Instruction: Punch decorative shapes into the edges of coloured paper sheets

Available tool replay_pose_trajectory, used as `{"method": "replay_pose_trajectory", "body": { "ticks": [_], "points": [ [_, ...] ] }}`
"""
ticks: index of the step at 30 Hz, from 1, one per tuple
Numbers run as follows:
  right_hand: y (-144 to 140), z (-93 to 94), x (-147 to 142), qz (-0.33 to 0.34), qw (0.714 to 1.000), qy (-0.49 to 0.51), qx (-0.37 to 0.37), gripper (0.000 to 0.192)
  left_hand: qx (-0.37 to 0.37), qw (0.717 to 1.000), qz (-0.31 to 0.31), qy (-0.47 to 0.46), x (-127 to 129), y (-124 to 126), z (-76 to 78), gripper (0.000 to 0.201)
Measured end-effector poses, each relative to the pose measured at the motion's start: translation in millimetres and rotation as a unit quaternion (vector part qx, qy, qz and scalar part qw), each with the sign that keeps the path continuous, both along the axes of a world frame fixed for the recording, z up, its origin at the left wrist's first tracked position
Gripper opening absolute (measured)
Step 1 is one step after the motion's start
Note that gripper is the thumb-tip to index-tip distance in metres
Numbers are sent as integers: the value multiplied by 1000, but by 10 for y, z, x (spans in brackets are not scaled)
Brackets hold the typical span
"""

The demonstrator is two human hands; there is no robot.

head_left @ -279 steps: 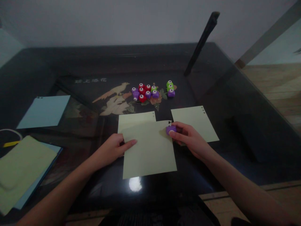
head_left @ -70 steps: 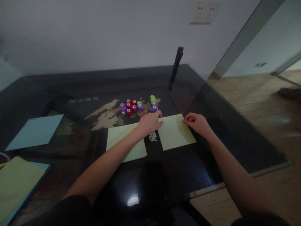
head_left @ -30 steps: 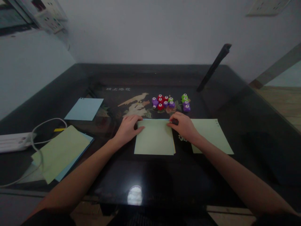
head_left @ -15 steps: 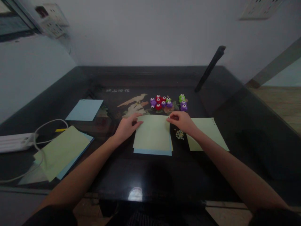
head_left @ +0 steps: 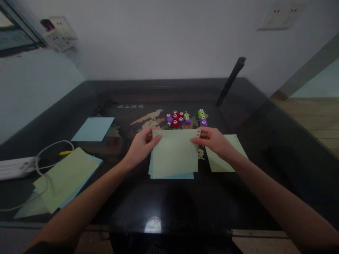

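My left hand (head_left: 144,144) pinches the upper left corner of a pale green sheet of paper (head_left: 175,153), thumb on top. At the upper right corner, my right hand (head_left: 213,141) grips the same sheet, beside a few punched holes. The sheet is lifted in front of me, above light blue paper (head_left: 182,175) whose edges show below and to the left. Small paper dots (head_left: 201,154) lie under the right hand. Another green sheet with holes in its corner (head_left: 225,158) rests to the right, partly hidden by my right forearm.
Behind the sheet stand several red, purple and green eye-topped toys (head_left: 177,119). A blue sheet (head_left: 93,129) lies at left, with a green and blue paper stack (head_left: 69,176) nearer me. A white power strip (head_left: 17,168) with its cable sits far left. A black stick-like object (head_left: 230,83) rises at back right.
Both hands have taken hold of the top green sheet, raised it off the pile and shifted it slightly right. Punched holes now show at its right corner. The camera view has tilted slightly.
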State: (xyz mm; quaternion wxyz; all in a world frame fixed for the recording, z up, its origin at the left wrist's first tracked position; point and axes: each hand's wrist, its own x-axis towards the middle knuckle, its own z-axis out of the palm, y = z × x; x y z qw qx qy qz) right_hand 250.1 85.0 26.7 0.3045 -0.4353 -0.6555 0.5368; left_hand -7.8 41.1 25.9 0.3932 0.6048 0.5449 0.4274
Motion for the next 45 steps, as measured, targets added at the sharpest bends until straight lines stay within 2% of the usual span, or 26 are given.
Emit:
{"method": "replay_pose_trajectory", "body": {
  "ticks": [2,4,7,9,12,17,24,27,31,35,38,42,45],
  "points": [
    [-132,56,93,-10,998,9,-59,24,-30,999,2,-39,114,-79,25,18],
    [-249,44,170,-34,995,10,-94,25,-83,994,-6,-72,199,-157,-25,24],
    [-351,-65,245,-58,989,27,-132,27,-184,976,-99,-61,251,-238,-169,34],
    [-371,-139,267,-69,987,28,-141,25,-220,964,-141,-41,244,-261,-246,38],
    [-366,-193,278,-72,988,17,-132,23,-230,960,-156,-23,204,-253,-296,42],
    [-343,-211,285,-74,988,29,-134,27,-229,965,-127,-8,152,-199,-306,40],
    [-369,-188,257,-64,989,13,-132,21,-218,969,-119,11,146,-213,-219,38],
    [-369,-172,236,-52,991,7,-122,21,-224,964,-144,32,110,-201,-197,39],
    [-251,-148,238,-10,997,-15,-76,24,-222,960,-159,54,37,-150,-223,42],
    [71,-129,181,-38,996,-71,50,31,-206,969,-128,48,-34,-88,-239,40],
    [387,-138,26,-48,972,-170,154,22,-195,973,-121,37,-86,-40,-245,37],
    [737,-177,-284,-56,948,-230,211,10,-183,974,-119,56,-164,29,-290,36],
    [877,-194,-506,-39,928,-284,240,14,-175,973,-131,73,-218,74,-342,36]
  ]
}}
